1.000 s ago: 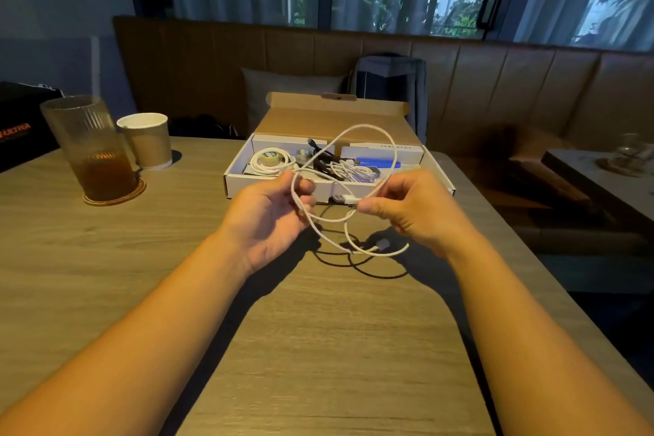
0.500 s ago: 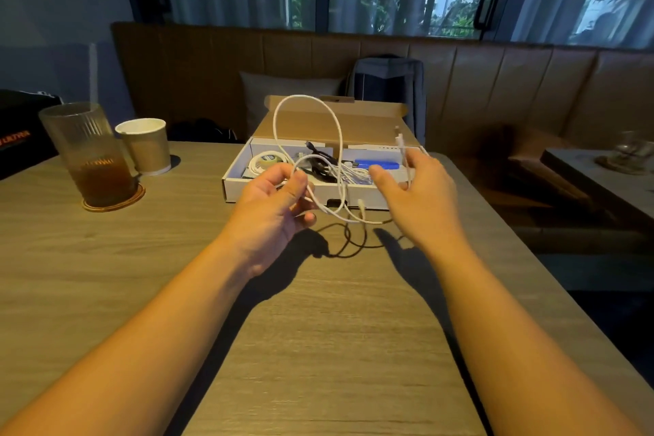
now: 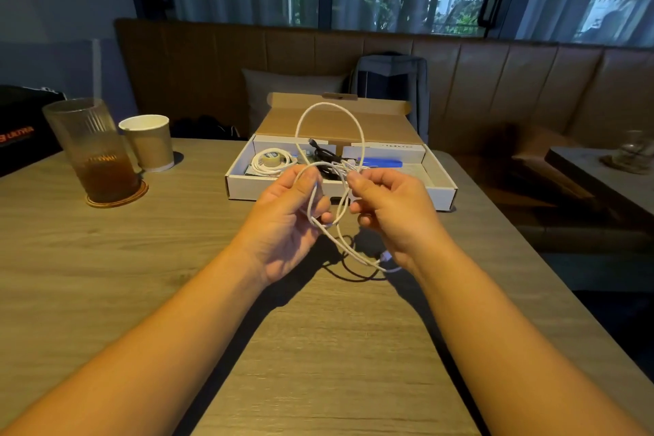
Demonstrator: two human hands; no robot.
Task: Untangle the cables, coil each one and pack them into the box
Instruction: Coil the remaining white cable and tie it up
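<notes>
Both hands are back together above the desk [image 3: 106, 276], pinching the white cable [image 3: 331, 110] in front of the open cardboard box [image 3: 339, 189]. The left hand [image 3: 286, 219] grips the gathered turns between thumb and fingers; the right hand [image 3: 387, 209] nips the strand at its fingertips. Half a second ago the right hand was spread open and reaching toward the box; now it has closed on the cable. A tall loop stands over the hands, and a tail with its plug [image 3: 385, 256] hangs to the desk. Coiling looks under way, with packing not yet done. A coiled white cable [image 3: 270, 160] already lies in the box.
</notes>
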